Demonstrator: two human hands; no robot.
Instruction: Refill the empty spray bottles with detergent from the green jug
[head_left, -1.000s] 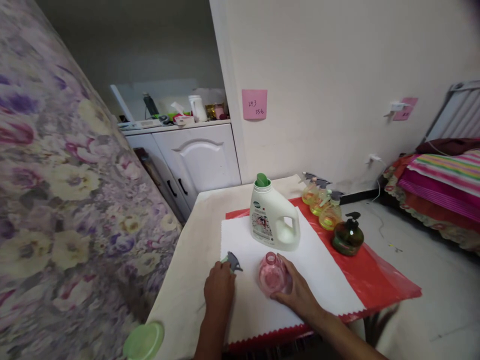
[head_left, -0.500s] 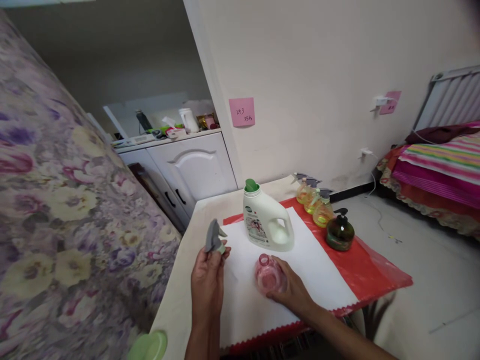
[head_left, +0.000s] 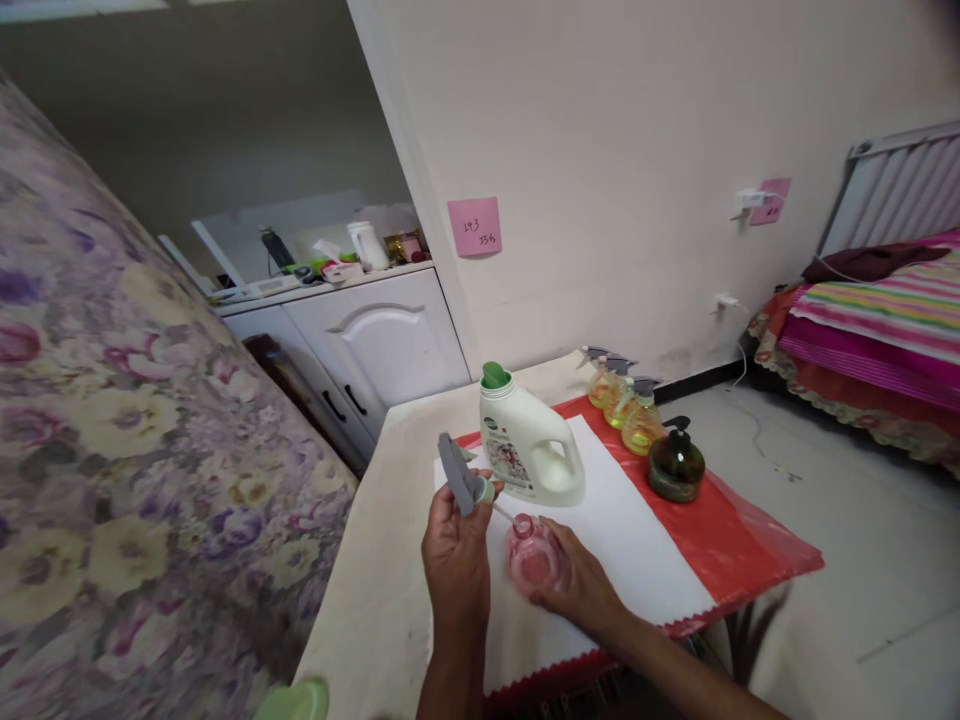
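My left hand is closed around a grey spray head with a pale green collar. Its thin tube slants down to the right, its end at the mouth of a pink bottle; whether the tip is inside I cannot tell. My right hand grips that round, see-through bottle from its right side, upright over the white sheet. Just behind both hands stands a large pale detergent jug, with a green piece in its open neck.
Several spray bottles with yellow liquid line the right of the table, beside a dark green pump bottle on red plastic. A light green lid or bowl lies at the front left. A flowered curtain hangs at left.
My left hand has moved right with the spray head, bringing its tube to the pink bottle's mouth. The right hand keeps its hold on the bottle. The view has shifted slightly.
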